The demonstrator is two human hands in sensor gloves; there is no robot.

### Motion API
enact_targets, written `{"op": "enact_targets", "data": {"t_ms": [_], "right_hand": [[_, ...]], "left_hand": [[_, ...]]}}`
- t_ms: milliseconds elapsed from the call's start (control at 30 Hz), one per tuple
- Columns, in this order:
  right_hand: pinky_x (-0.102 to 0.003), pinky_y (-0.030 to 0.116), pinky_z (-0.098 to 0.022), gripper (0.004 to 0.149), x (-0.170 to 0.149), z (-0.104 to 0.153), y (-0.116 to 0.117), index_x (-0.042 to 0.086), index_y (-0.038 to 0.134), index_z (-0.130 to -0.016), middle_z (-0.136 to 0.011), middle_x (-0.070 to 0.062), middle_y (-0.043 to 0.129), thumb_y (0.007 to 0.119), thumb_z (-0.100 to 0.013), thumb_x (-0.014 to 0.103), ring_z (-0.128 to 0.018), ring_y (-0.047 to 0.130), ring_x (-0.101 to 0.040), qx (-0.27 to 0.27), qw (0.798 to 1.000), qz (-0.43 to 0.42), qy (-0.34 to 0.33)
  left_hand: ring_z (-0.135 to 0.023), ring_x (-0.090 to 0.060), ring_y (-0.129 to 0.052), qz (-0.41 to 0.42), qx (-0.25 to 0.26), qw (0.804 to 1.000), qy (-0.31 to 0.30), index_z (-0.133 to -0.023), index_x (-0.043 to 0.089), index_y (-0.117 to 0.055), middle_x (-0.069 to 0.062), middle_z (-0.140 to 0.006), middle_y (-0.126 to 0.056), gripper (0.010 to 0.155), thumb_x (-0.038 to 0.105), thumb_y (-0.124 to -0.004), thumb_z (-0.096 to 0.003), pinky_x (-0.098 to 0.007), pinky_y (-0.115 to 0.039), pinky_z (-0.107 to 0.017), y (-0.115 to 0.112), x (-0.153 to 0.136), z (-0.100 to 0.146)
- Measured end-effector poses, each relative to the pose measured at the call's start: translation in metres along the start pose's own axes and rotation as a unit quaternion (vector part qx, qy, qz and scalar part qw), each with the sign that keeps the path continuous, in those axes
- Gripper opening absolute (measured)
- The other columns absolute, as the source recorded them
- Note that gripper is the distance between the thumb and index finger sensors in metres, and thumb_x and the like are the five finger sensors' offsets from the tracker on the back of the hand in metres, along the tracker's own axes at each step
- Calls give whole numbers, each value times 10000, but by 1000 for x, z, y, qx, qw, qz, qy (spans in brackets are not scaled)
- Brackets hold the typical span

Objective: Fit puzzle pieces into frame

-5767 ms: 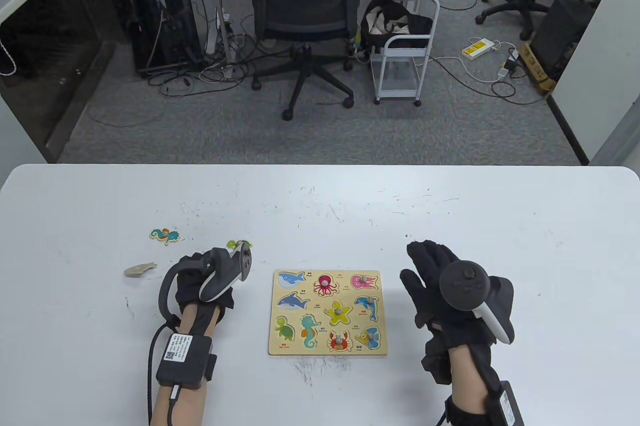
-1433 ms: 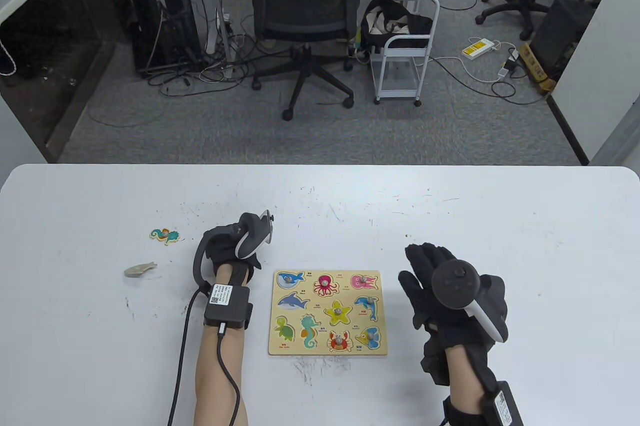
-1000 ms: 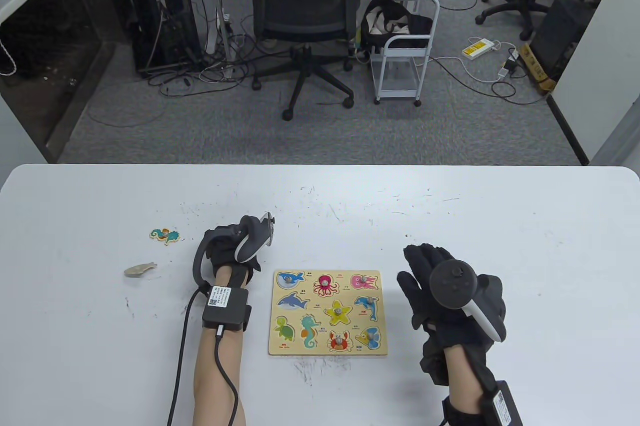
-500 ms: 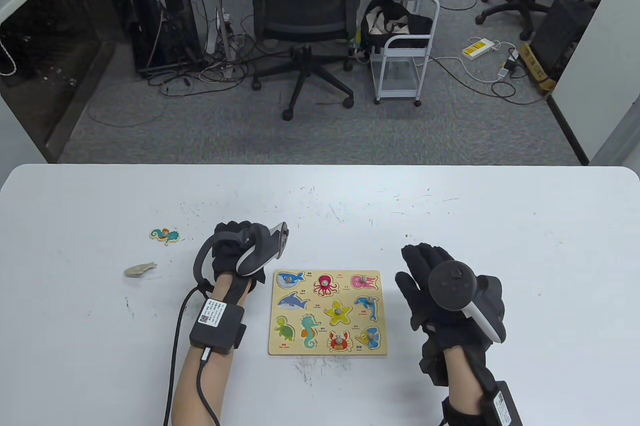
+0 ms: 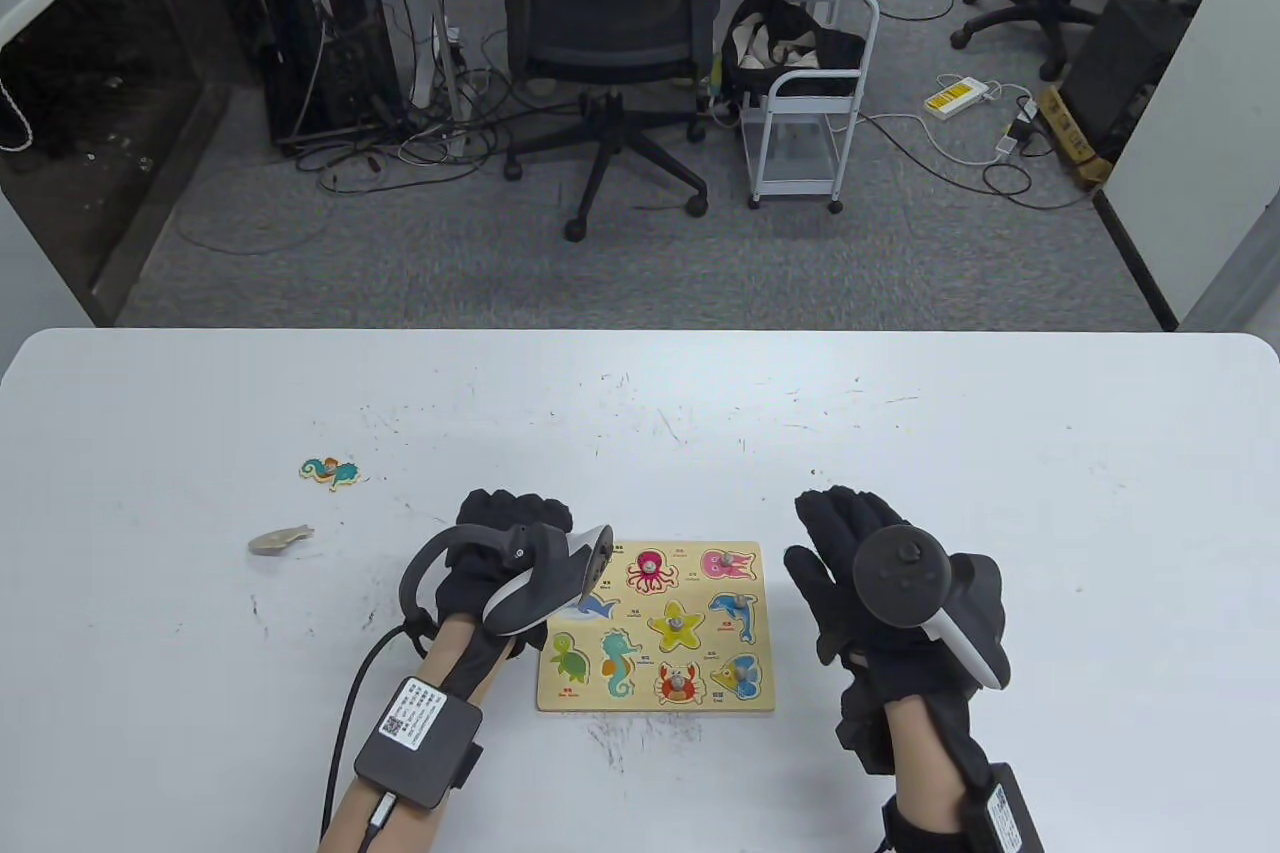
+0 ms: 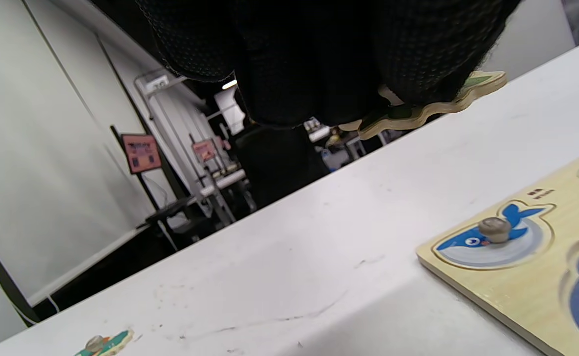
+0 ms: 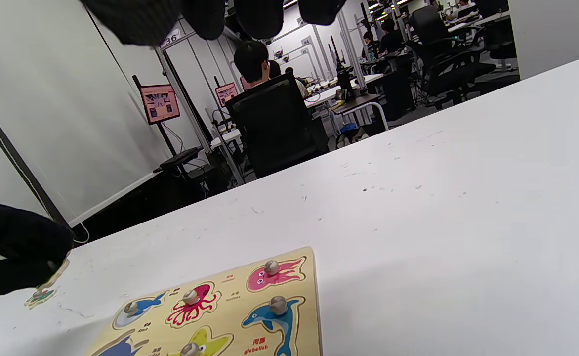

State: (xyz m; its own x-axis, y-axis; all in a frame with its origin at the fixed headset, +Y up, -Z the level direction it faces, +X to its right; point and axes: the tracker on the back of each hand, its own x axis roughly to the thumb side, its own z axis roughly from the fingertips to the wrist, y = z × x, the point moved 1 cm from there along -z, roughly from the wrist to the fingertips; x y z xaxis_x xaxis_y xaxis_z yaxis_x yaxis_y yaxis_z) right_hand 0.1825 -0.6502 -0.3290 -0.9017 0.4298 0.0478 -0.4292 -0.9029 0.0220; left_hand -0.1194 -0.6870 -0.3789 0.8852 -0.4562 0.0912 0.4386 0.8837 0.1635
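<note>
The wooden puzzle frame (image 5: pixel 650 701) lies flat on the table between my hands. Its turtle slot (image 5: pixel 568 658), seahorse slot (image 5: pixel 618 663) and blue fish slot hold no pieces. My left hand (image 5: pixel 515 518) hovers over the frame's far left corner, fingers curled round a green-edged wooden piece (image 6: pixel 433 105) that shows only in the left wrist view. Just below it the whale piece (image 6: pixel 492 240) sits in its slot. My right hand (image 5: pixel 845 533) rests to the right of the frame with straight fingers and holds nothing.
Two loose pieces lie left of the frame: a seahorse piece (image 5: pixel 329 472) and a face-down piece (image 5: pixel 280 541) nearer me. Beyond the table's far edge stand an office chair (image 5: pixel 610 3) and a white cart (image 5: pixel 812 93).
My left hand has moved right and toward me, from behind the frame's left side to above its far left corner, carrying the piece. The right hand has barely shifted.
</note>
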Motion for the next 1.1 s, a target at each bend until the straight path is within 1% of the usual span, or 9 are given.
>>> {"op": "enact_targets", "data": {"t_ms": [133,400,567,867,1100], "right_hand": [[-568,458,-796,600,0,0,0,360,628,-1015,-1133,17,611,766,-453,519,-1077,571,-346,-2,1000,0,1],[-568,458,-796,602,0,1,0,360,627,-1016,-1134,17,610,767,-453,519,-1078,570,-346,-4,1000,1,1],[-568,458,-796,601,-1,1,-1,361,626,-1016,-1134,16,610,767,-453,519,-1077,571,-347,-3,1000,-2,1],[-568,459,-796,600,-2,1,-2,360,626,-1016,-1134,17,609,765,-454,520,-1078,570,-347,-4,1000,-7,0],[-568,460,-795,601,-2,1,-2,360,626,-1016,-1133,16,611,766,-454,519,-1077,571,-347,-3,1000,-7,-1]], "left_hand": [[-841,-81,-972,-9,-2,1000,-25,-887,466,-810,190,-875,-972,474,527,-868,-420,-405,-784,-725,-2,6,15],[-834,-79,-977,-24,-11,995,-92,-885,467,-812,194,-869,-975,474,531,-866,-418,-402,-787,-722,-10,35,42],[-833,-77,-978,-32,-21,991,-125,-884,465,-812,194,-867,-977,473,530,-866,-419,-403,-787,-722,-16,49,53],[-828,-75,-981,-36,-45,989,-136,-882,464,-814,194,-862,-980,471,532,-864,-419,-402,-789,-720,-30,54,57],[-823,-75,-983,-36,-52,988,-139,-883,461,-816,196,-858,-982,470,534,-859,-421,-402,-789,-718,-36,58,57]]}}
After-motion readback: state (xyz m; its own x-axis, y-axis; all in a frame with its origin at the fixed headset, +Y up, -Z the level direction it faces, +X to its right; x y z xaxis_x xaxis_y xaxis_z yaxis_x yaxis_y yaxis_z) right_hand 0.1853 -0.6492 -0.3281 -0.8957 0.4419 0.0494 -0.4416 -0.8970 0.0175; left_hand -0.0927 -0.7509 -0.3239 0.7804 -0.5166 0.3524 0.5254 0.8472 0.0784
